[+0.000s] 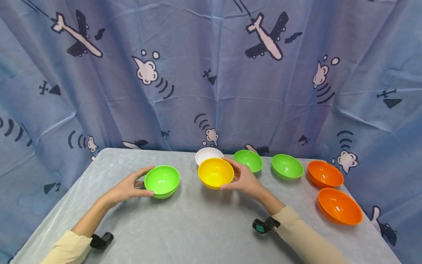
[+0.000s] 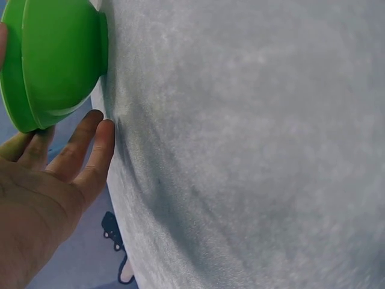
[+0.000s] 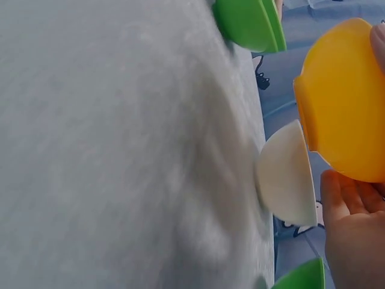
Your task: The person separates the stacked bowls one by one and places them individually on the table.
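Note:
My left hand (image 1: 127, 186) holds a stack of green bowls (image 1: 162, 180) at the side, thumb at the near rim and fingers at the far side. Two rims, one inside the other, show in the left wrist view, where the green stack (image 2: 57, 57) has its foot at the tabletop. A yellow bowl (image 1: 215, 173) is gripped by my right hand (image 1: 245, 178) at its right side, between thumb and fingers. In the right wrist view that yellow bowl (image 3: 346, 102) hangs above the table. Just behind it a white bowl (image 1: 207, 152) stands on the table, partly covered in the head view.
Two green bowls, a nearer-centre one (image 1: 248, 160) and another (image 1: 287, 167), stand at the back right. Farther right are two orange bowls, one behind (image 1: 325, 174) and one in front (image 1: 340, 206). A patterned blue curtain (image 1: 184, 73) hangs behind the grey-covered table (image 1: 197, 231).

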`<state>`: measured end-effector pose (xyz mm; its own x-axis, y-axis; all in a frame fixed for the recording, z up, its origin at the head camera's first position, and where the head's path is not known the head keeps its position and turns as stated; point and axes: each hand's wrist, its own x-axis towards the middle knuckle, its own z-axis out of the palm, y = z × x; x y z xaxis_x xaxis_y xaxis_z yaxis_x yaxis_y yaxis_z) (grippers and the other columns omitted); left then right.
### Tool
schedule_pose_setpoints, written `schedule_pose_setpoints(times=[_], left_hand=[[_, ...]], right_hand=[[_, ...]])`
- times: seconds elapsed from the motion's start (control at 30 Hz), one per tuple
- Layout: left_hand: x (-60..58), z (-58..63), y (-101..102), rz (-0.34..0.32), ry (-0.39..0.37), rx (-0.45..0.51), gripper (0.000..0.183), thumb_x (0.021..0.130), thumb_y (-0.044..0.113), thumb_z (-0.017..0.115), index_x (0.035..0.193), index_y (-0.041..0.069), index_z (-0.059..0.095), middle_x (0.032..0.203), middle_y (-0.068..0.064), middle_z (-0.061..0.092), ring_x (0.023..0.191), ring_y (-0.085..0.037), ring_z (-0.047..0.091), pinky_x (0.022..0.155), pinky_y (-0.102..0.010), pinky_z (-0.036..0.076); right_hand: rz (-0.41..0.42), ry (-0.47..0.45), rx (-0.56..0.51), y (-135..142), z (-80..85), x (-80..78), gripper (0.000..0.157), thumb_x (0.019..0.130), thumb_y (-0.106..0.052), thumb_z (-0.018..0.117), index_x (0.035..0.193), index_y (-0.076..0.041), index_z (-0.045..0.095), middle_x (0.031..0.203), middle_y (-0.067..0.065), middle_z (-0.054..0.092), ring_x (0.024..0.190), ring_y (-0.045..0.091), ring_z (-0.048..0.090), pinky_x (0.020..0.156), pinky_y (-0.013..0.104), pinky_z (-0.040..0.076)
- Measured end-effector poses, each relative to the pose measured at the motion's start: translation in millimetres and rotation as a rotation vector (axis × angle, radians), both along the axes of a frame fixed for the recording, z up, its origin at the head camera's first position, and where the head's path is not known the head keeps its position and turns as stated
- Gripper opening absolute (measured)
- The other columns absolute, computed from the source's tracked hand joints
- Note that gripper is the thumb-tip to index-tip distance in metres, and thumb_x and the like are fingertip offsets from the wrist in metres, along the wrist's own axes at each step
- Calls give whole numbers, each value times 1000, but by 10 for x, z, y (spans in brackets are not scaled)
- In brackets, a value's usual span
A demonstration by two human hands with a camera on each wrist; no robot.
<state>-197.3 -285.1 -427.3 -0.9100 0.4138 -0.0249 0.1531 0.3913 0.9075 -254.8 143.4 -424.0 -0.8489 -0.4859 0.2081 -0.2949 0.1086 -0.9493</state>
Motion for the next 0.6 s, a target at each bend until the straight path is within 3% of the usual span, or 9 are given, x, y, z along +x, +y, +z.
schedule_pose_setpoints(times=[0.6], left_hand=[[3,6,-8,-5,13,0,94,89,17,81,160,1,21,163,-25,17,132,-54,42,102,-57,45]], right_hand=[[-89,16,117,696,-116,220,96,73,-7,92,153,-1,39,149,17,46,140,34,39,107,17,33]])
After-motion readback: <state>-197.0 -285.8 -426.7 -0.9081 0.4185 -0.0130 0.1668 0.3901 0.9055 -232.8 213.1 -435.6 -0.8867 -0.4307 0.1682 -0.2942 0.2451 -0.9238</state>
